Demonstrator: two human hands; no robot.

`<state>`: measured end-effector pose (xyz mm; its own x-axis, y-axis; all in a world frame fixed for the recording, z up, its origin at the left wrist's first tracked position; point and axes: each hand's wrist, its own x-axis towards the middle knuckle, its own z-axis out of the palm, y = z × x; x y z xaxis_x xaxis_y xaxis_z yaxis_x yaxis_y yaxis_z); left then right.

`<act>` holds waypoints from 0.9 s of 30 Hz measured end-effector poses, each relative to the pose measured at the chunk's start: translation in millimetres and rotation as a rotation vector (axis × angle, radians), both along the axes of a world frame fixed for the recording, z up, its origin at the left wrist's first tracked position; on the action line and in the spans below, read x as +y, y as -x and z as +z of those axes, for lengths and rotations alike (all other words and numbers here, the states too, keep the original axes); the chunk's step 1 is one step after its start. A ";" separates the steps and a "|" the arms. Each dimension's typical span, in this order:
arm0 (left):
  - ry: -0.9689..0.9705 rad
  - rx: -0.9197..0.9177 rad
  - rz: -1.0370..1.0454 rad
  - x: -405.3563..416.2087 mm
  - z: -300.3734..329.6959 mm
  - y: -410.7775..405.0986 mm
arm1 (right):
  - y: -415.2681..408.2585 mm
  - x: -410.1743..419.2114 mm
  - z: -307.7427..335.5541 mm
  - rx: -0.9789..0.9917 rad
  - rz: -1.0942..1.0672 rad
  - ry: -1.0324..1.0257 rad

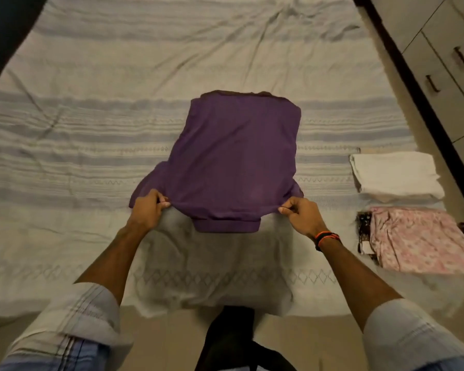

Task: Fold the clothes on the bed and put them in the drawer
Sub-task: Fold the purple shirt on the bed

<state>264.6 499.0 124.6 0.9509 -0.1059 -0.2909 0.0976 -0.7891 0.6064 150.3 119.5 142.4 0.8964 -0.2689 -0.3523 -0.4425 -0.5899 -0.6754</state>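
Mid-fold: left hand and right hand each pinch the purple shirt's near edge, mid-bed. Next, likely: carry that edge over to the far edge.

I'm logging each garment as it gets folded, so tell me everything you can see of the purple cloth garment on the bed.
The purple cloth garment is plain, soft-looking knit, partly folded and lying in the middle of the striped bedsheet. Its near edge is lifted, pinched by the left hand and right hand at either corner; a banded hem hangs below.
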 end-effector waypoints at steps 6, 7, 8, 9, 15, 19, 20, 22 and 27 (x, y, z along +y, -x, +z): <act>-0.055 0.010 -0.061 29.0 -24.0 39.0 | 44.5 16.3 -33.2 0.022 0.033 0.028; -0.066 0.012 -0.069 35.3 -28.0 43.7 | 49.6 17.6 -37.6 0.038 0.040 0.028; -0.080 0.016 -0.093 44.1 -32.4 51.4 | 57.9 22.6 -43.8 0.060 0.049 0.029; -0.093 0.018 -0.120 51.1 -36.5 56.1 | 63.2 25.6 -49.0 0.076 0.059 0.037; -0.168 0.010 -0.236 72.2 -66.4 74.2 | 88.0 53.0 -83.6 0.150 0.102 0.082; -0.186 -0.023 -0.315 81.6 -88.0 80.3 | 101.8 67.7 -100.0 0.150 0.090 0.117; -0.183 -0.028 -0.325 84.9 -91.2 82.0 | 106.9 71.5 -101.3 0.144 0.089 0.118; -0.174 -0.007 -0.321 92.2 -98.9 81.8 | 114.6 79.5 -106.8 0.138 0.070 0.109; -0.205 0.048 -0.322 108.3 -115.3 84.9 | 127.8 101.6 -124.2 0.160 0.060 0.143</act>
<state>179.7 607.2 9.3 0.8629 -0.3323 -0.3807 -0.1507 -0.8884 0.4336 22.5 221.1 18.2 0.8481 -0.2741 -0.4534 -0.4983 -0.7035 -0.5068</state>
